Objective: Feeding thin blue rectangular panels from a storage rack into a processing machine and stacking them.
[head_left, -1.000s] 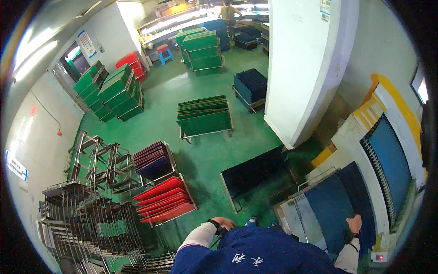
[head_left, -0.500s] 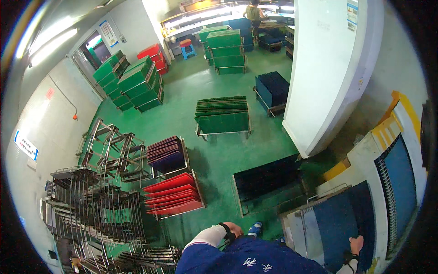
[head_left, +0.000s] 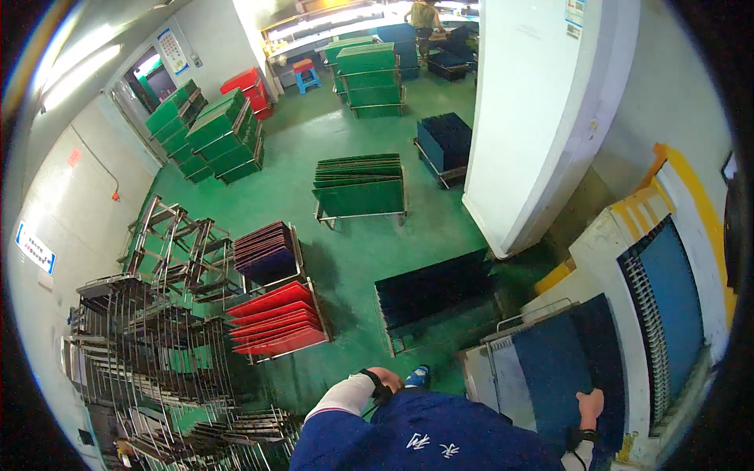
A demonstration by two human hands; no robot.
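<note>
My right hand (head_left: 591,407) rests on a machine bed at the lower right, fingers curled closed. Under it lie a grey-blue board (head_left: 542,369) and a darker blue board (head_left: 598,337), which appear to overlap where the hand sits. Whether the fingers pinch a board edge is not visible. My left hand (head_left: 386,378), with a dark band at the wrist, hangs close to my body. Its fingers are mostly hidden behind my blue shirt, and no held thing shows. Ahead of me a metal rack (head_left: 391,334) holds dark boards (head_left: 428,290).
Racks of red boards (head_left: 275,318), purple boards (head_left: 267,251) and green boards (head_left: 357,200) stand on the green floor. Empty metal frames (head_left: 157,322) crowd the left side. A white pillar (head_left: 518,133) rises beyond the machine (head_left: 628,267). A person (head_left: 424,17) is at the far bench.
The whole scene has shifted left and slightly up in the view. Both hands keep about the same places relative to the boards and my body.
</note>
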